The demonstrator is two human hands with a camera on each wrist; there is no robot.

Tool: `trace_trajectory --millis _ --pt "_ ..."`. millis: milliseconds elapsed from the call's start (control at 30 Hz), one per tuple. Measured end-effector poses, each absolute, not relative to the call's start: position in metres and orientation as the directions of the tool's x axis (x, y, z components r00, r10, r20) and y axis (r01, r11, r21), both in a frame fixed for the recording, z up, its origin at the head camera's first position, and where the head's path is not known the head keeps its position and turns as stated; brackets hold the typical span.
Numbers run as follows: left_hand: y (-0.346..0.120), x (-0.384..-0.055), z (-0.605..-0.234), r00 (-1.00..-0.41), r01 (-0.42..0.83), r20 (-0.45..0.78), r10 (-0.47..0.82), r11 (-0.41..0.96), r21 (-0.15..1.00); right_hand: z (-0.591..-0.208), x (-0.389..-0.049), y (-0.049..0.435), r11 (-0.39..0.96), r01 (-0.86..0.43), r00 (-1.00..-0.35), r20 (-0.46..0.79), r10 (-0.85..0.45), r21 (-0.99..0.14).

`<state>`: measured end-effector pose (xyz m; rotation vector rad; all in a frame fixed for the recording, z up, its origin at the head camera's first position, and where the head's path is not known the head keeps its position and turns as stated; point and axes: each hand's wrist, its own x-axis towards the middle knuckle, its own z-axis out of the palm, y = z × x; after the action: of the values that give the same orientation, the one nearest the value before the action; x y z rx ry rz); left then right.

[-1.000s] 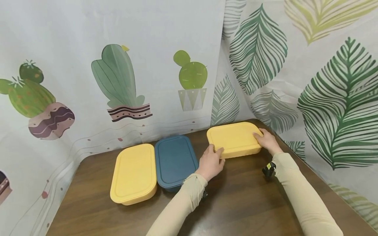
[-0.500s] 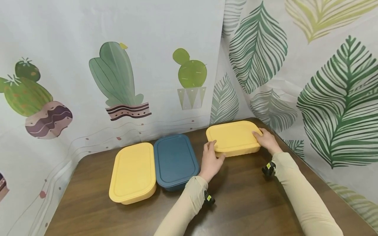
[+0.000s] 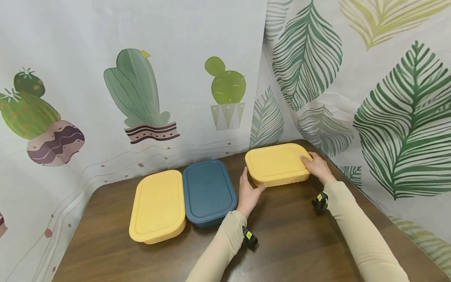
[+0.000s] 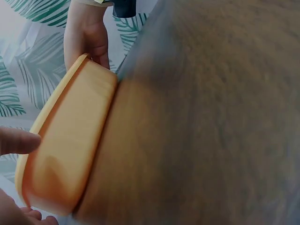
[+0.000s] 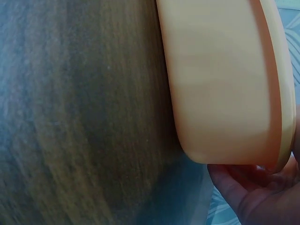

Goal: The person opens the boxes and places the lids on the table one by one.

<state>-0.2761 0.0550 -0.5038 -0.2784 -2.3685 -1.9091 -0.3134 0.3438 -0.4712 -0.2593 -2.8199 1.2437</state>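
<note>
In the head view a yellow lidded food container [image 3: 277,162] lies crosswise at the back right of the table. My right hand [image 3: 318,166] grips its right end, thumb over the lid's edge and fingers curled against the side [image 5: 253,192]. At the front left corner is my left hand [image 3: 249,194], thumb at the front wall and fingers around the left end. The left wrist view shows that thumb [image 4: 21,141] overlapping the container's wall, with fingertips [image 4: 40,216] by its end. The container's base sits close along the tabletop.
A blue lidded container [image 3: 210,190] and a second yellow lidded container [image 3: 158,205] stand side by side to the left on the brown wooden table [image 3: 282,243]. Curtains [image 3: 190,35] printed with cacti and leaves hang behind and to the right.
My left hand's fingers have gone from the lid's front left edge to the container's left end, and its wrist has turned. My right hand keeps its grip; the containers look unmoved.
</note>
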Motion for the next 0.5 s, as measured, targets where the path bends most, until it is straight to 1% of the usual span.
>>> trace_trajectory --millis 133,267,500 --pt "0.056 -0.276 -0.507 -0.986 0.162 0.149 0.079 0.184 0.970 -0.471 -0.313 0.343 0.655 0.131 -0.986 -0.028 0.166 -0.744" --pt "0.057 -0.276 -0.511 -0.987 0.156 0.145 0.072 0.168 0.973 -0.470 -0.313 0.340 0.658 0.134 -0.986 -0.031 0.166 -0.741" --pt "0.061 -0.285 -0.520 -0.990 0.137 0.130 0.053 0.179 0.974 -0.470 -0.314 0.341 0.643 0.137 -0.983 -0.024 0.181 -0.754"
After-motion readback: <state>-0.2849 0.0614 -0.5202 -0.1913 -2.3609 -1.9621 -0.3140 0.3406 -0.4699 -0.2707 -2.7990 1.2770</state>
